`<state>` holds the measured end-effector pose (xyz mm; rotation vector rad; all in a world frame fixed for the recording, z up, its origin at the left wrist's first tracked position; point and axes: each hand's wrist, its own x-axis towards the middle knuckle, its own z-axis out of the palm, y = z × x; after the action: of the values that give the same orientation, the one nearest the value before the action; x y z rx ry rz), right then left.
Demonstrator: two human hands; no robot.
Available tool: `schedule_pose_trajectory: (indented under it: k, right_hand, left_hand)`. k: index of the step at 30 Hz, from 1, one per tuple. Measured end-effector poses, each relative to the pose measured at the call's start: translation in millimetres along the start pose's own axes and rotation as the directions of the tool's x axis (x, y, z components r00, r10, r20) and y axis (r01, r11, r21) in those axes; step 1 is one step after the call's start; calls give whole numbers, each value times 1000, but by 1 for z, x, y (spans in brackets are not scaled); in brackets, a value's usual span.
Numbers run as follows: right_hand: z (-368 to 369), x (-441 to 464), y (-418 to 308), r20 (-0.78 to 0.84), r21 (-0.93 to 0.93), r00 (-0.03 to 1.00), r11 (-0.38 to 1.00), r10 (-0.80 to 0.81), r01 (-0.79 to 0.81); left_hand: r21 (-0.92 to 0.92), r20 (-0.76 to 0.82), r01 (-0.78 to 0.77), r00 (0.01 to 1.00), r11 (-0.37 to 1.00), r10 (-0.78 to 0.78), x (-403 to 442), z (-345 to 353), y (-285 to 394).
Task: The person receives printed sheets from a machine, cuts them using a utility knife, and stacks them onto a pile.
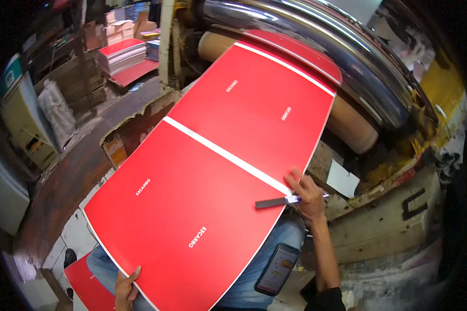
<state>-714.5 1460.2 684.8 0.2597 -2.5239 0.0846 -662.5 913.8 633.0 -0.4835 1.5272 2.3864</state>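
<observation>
A long red printed sheet [218, 155] with white stripes and small white lettering slants from the shiny metal roller [316, 41] down over my lap. My left hand [125, 287] grips its lower left edge, thumb on top. At the right edge, near the lower white stripe, my right hand [308, 196] holds a cutter [272, 202] with a dark flat strip pointing left over the red surface. Its index finger is raised off the sheet.
A phone [277, 268] lies on my right thigh. Below the metal roller is a brown roller [353, 124]. A white paper piece [342, 179] rests on the machine's ledge at right. Stacked red sheets [122, 54] stand at upper left; another red sheet [91, 285] lies at lower left.
</observation>
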Motion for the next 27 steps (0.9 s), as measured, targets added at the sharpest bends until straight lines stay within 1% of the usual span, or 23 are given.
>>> schedule_pose_trajectory:
  k: [1,2,3,4,5,6,7,9,10,11,12,13,15,16,17,18,20,22,23,24,25,26,27]
  right_hand:
    - [-9,13,9,85,-1,993,997,-77,77]
    - [-15,29,22,14,132,996,988,-87,85]
    - [-17,44,37,-51,263,995,960,-86,96]
    - [-11,53,51,-48,279,993,953,-106,115]
    - [-3,55,65,-51,426,995,903,81,-51]
    - [3,53,76,-26,556,963,804,270,-211]
    - [4,50,87,-28,560,963,802,267,-206]
    - [5,41,91,110,511,878,731,467,-453]
    - [-10,49,66,225,506,790,625,570,-595]
    - [-3,47,60,245,517,793,617,558,-594]
    - [3,43,54,109,541,873,708,475,-453]
    - [5,39,48,-35,541,926,786,376,-299]
    - [-4,37,29,-26,537,937,796,349,-281]
    - [-9,35,21,-13,556,936,781,351,-285]
    - [-16,33,14,2,571,934,766,358,-295]
    - [-25,34,4,-61,543,953,811,297,-218]
    - [-41,27,-11,-42,521,955,822,293,-230]
    - [-59,20,-27,20,506,963,828,268,-241]
    - [-65,15,-36,21,494,961,833,275,-249]
    - [-69,11,-41,44,475,964,843,263,-252]
    - [-71,7,-43,68,460,966,852,248,-251]
    - [-71,0,-43,102,510,957,812,271,-285]
    - [-70,-5,-48,98,505,957,815,273,-284]
  left_hand:
    - [74,-54,1,999,997,3,1,3,-7]
    - [144,-110,7,994,990,9,2,10,-8]
    - [128,-139,-2,990,992,19,1,19,-2]
    - [312,-212,170,971,935,-106,0,22,5]
    - [328,-213,176,971,928,-109,1,8,0]
    - [344,-213,182,971,921,-112,4,-5,-4]
    - [361,-213,188,970,913,-116,6,-19,-8]
    - [188,-224,-15,973,982,58,-12,-24,8]
    - [195,-243,-15,968,981,63,-12,-25,9]
    - [200,-241,-38,967,979,86,-6,-22,9]
    - [200,-239,-59,965,978,107,5,-19,7]
    - [197,-232,-84,964,977,129,18,-18,2]
    - [240,-217,9,975,971,45,69,-17,-15]
    - [215,-150,-66,984,974,100,99,-8,-24]
    - [266,-139,-41,987,963,80,134,-2,-31]
    - [186,-24,-113,993,976,120,171,-2,-43]
    - [158,-61,-117,990,981,128,245,10,-65]
    - [159,-272,-59,957,986,101,298,31,-78]
    - [50,-260,-136,955,989,144,356,-1,-115]
    - [-19,-302,-211,933,977,196,381,8,-129]
    - [-85,-353,-289,904,954,242,390,23,-129]
    - [-88,-350,-286,906,954,239,392,28,-130]
    - [-135,-175,-331,936,934,307,379,39,-117]
